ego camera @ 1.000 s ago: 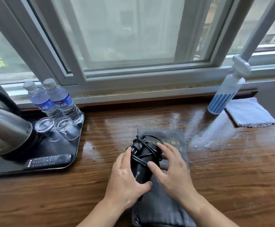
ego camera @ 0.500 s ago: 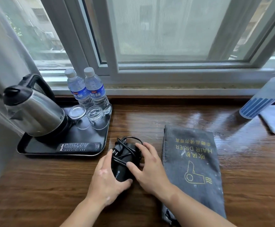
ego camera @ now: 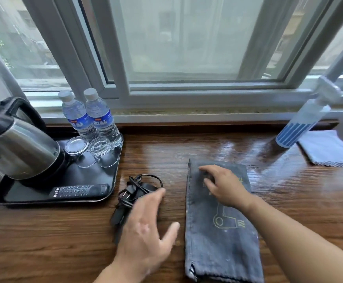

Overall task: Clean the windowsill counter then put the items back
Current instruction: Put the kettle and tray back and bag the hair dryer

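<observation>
- the left hand (ego camera: 146, 227) hovers palm down over the black hair dryer (ego camera: 134, 199), fingers spread and loose, gripping nothing.
- the right hand (ego camera: 223, 186) rests on the upper part of the grey pouch (ego camera: 219, 242), fingers curled onto the cloth; whether they pinch it cannot be told.
- the hair dryer, cord wrapped around it, lies on the wooden bench (ego camera: 187, 148), at 9 o'clock from the pouch and at 3 o'clock from the black tray (ego camera: 97, 180).
- the pouch lies flat, with a yellow dryer print.

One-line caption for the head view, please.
Left hand over the corded hair dryer, right hand on its grey pouch.
</observation>
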`<state>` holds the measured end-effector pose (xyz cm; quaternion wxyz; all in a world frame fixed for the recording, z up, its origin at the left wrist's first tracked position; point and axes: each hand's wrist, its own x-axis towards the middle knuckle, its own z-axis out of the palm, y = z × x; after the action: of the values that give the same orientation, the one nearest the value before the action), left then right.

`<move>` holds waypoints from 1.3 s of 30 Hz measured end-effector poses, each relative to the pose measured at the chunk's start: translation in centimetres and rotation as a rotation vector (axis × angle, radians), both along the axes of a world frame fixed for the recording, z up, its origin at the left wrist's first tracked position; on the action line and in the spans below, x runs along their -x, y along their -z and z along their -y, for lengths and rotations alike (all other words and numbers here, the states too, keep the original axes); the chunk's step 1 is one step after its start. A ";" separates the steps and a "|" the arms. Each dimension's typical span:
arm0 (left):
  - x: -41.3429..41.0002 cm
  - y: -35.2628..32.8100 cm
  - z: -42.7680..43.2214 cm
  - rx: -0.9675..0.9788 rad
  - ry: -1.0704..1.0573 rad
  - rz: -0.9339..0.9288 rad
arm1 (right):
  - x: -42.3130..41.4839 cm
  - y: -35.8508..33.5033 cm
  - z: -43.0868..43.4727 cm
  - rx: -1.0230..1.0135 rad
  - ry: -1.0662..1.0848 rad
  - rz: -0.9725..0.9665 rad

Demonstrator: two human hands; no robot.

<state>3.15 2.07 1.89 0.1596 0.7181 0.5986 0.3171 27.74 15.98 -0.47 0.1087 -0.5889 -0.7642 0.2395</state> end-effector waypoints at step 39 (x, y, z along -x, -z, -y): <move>-7.8 4.3 -3.7 0.700 -0.142 0.262 | -0.7 1.3 9.7 0.040 0.162 -0.024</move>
<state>10.97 5.73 -2.39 0.4482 0.5300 0.6936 0.1929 28.45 6.26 -1.75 0.1252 -0.6478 -0.7079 0.2520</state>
